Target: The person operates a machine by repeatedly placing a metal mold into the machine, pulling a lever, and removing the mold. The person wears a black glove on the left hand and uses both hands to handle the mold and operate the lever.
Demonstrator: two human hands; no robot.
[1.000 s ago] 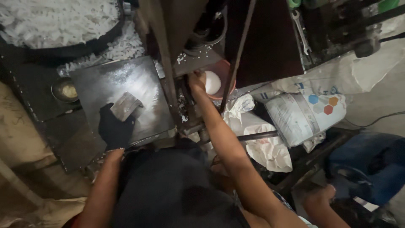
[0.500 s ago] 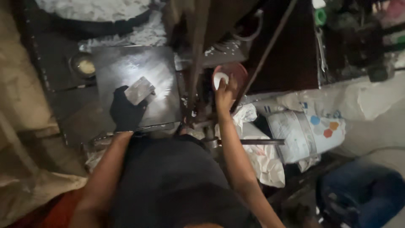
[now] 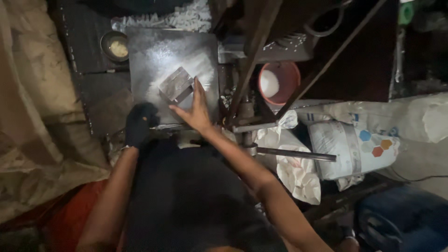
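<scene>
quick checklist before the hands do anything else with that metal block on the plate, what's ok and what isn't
1. Metal block sits on the steel plate, away from its edges: ok.
2. Right hand lies flat on the plate with fingertips at the block's near side; no grip closed on it: ok.
3. Left hand, in a dark glove, rests at the plate's near edge, apart from the block: ok.
4. Plate surface carries a white powdery smear: not ok if a clean face is wanted.
5. Red bowl with white contents stands apart to the right, beyond the metal frame: ok.
6. Block's underside seating: cannot tell.
</scene>
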